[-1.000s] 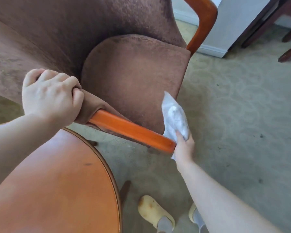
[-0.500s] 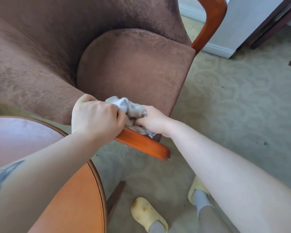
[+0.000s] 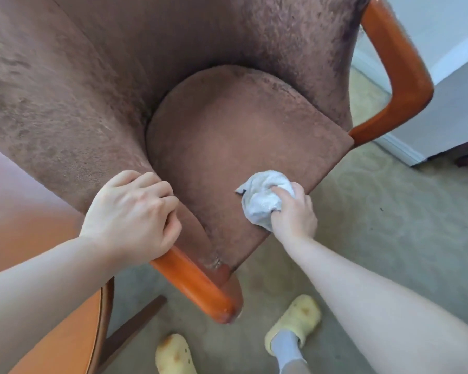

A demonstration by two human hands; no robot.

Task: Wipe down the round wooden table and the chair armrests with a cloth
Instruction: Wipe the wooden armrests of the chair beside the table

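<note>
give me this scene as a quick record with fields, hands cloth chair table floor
left hand: closed over the near armrest where padding meets wood
right hand: grip closed on a bunched pale cloth
cloth position: over the front edge of the chair seat, off both armrests
far armrest: orange wood, untouched
table: round, orange wood, lower left beside the chair
floor: pale patterned carpet
feet: two yellow slippers at bottom
</note>
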